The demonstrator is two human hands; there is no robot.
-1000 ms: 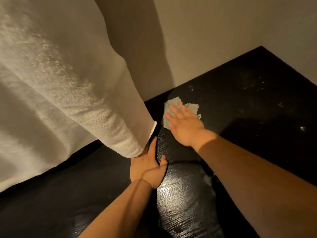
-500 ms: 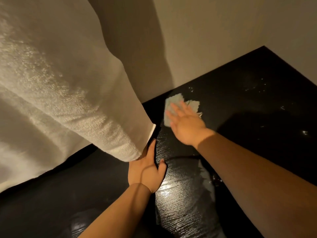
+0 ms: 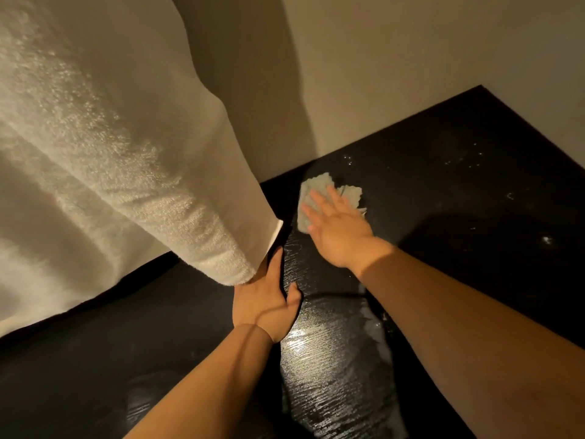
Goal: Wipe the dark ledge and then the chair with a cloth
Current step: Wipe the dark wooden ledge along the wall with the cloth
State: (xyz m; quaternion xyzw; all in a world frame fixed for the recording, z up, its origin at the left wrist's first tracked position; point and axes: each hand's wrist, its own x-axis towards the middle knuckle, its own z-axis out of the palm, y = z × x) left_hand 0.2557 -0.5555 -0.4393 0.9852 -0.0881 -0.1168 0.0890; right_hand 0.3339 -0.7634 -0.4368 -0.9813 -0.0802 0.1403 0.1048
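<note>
The cloth, a small pale crumpled rag, lies on the dark ledge close to the corner where the ledge meets the wall. The right hand lies flat on top of it with the fingers straight and slightly spread, pressing it down rather than gripping it. The far edge of the cloth shows beyond the fingertips. The left hand rests on the ledge nearer the person, palm down, with the thumb spread out to the side and one finger straight along the hem of a thick white towel-like fabric that hangs down over the left part of the ledge. Its other fingers are hidden under that hem, so whether they hold the fabric cannot be told; what shows is open and flat. Between the two forearms the ledge has a wet, streaked sheen that catches the light, and small bright specks dot the dark top further right, beyond the cloth.

Compared with a second ago, little differs. The cloth and the right hand have crept only slightly toward the wall, with the hand still flat on top. The left hand stays in the same place against the fabric's hem, and the glossy streak sits where it did.
</note>
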